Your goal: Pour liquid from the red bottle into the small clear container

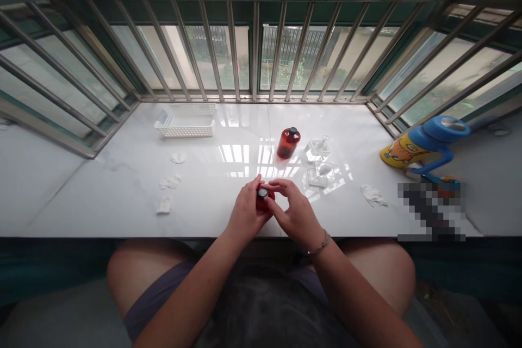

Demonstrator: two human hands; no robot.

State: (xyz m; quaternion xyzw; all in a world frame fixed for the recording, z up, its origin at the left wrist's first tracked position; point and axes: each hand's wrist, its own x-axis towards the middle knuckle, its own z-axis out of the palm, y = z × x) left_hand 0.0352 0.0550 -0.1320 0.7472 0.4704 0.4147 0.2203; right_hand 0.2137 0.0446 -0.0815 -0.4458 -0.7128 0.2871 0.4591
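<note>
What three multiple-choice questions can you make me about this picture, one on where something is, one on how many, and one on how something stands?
1. Where is the white plastic basket?
A. On the person's lap
B. On the white stone sill below the window bars
C. On the floor

2. How many red bottles can you see?
A. One
B. Two
C. Five

3. How does the red bottle near the window stand?
A. Upright
B. On its side
C. Upside down

1: B, the basket rests on the sill, close to the bars.
2: B, there is the bottle by the window and the held red bottle between the left hand and right hand.
3: A, it stands on its base, black cap up.
</note>
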